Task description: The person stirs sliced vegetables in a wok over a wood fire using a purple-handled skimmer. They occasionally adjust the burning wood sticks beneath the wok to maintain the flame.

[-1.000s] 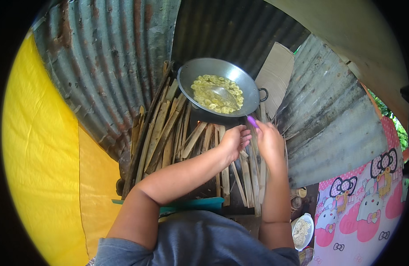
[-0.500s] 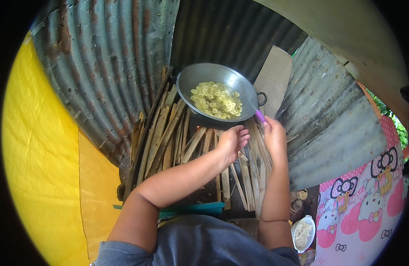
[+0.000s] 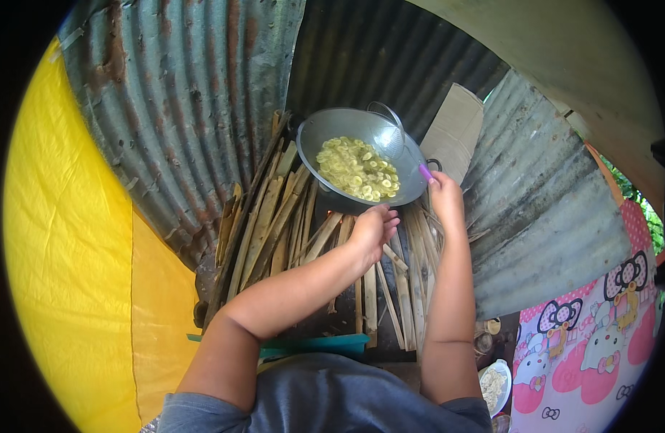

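Observation:
A metal wok (image 3: 316, 128) holds round yellow slices (image 3: 357, 169) that look like banana, lying in shiny liquid. My right hand (image 3: 446, 195), at the wok's right side, is closed around the purple handle (image 3: 425, 172) of a wire strainer (image 3: 390, 128). The strainer's round mesh head is tilted up at the wok's far right, clear of most slices. Just below the near rim is my left hand (image 3: 374, 229), holding nothing, its fingers loosely stretched toward the right. Whether it touches the rim I cannot tell.
Split wood sticks (image 3: 267, 224) lie under and before the wok, with a small glow beneath it. Corrugated metal sheets (image 3: 181, 108) and a cardboard piece (image 3: 453, 133) stand around. A yellow sheet (image 3: 65, 252) hangs left; a white bowl of pale food (image 3: 495, 382) sits lower right.
The strainer's head, hidden among the slices before, now shows raised at the wok's far right. The slices have spread out flatter. My left hand stays close to the near rim.

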### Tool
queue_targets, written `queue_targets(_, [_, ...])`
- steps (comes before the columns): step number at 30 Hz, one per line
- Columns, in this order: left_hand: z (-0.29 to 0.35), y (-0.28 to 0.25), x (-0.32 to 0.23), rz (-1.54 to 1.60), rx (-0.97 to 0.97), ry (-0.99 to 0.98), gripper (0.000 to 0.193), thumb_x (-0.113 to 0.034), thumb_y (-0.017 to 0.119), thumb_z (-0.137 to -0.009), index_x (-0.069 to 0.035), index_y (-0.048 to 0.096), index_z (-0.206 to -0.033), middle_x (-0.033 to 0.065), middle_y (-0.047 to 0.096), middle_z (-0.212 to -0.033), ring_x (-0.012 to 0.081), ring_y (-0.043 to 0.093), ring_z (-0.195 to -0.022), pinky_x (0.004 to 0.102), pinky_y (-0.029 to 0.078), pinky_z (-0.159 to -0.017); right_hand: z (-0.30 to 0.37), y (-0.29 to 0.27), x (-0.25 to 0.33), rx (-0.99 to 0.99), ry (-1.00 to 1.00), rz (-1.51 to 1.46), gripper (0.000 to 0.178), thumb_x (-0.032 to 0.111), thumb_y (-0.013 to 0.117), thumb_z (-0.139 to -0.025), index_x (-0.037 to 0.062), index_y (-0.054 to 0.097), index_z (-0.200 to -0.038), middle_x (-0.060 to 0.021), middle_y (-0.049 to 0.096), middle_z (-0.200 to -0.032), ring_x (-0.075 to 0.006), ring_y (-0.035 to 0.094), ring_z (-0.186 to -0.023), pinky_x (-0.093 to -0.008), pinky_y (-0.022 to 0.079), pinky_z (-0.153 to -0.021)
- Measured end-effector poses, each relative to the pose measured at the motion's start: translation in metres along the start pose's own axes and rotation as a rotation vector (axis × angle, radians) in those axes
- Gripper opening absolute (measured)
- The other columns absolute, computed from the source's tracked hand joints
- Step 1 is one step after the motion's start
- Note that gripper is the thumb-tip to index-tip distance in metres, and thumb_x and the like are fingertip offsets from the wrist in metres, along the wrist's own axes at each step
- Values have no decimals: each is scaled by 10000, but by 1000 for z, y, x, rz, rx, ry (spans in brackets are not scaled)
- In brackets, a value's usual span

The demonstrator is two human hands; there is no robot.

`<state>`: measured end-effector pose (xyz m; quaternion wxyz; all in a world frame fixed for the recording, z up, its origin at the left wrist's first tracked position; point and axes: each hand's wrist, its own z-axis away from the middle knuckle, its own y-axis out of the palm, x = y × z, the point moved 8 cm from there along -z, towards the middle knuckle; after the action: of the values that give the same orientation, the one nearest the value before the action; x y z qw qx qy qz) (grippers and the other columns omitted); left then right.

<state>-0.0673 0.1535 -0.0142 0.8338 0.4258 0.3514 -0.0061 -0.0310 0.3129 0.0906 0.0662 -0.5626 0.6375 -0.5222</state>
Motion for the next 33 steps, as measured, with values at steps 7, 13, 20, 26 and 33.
queue_targets(7, [4,-1,4,-7,12,-35,326,-168,432,-951,-41,464,-1249,82,563,-1094,169,557,-954,296,458,-809,32,5,46,93,-119,144,252,137,560,-869,39,631,-1091,-192,622,-1004,-380,590,-937,-417,467,-818])
queue_targets(13, [8,-6,-15,38,40,-5,295,-191,450,-956,-29,482,-1200,73,585,-1039,169,575,-909,298,451,-819,83,-43,76,133,-153,232,234,107,558,-856,76,647,-1070,-134,621,-945,-337,606,-859,-408,478,-750])
queue_targets(20, [36,29,22,46,181,-85,281,-165,412,-960,-24,478,-1194,77,570,-1042,171,563,-897,298,445,-822,96,-42,83,43,-165,222,233,92,558,-851,81,650,-1065,-118,622,-949,-329,613,-818,-403,482,-712])
queue_targets(26, [36,24,25,54,118,-76,277,-173,414,-964,-29,470,-1193,65,576,-1015,156,564,-900,288,446,-802,109,-52,67,151,-30,312,245,96,566,-852,76,645,-1082,-128,619,-972,-335,607,-843,-393,482,-730])
queue_targets(33, [24,15,29,50,68,-57,348,-177,408,-960,-24,447,-1270,69,575,-1039,147,561,-890,269,464,-724,111,-44,74,88,-19,298,232,85,559,-852,62,642,-1067,-137,616,-943,-338,606,-836,-417,476,-722])
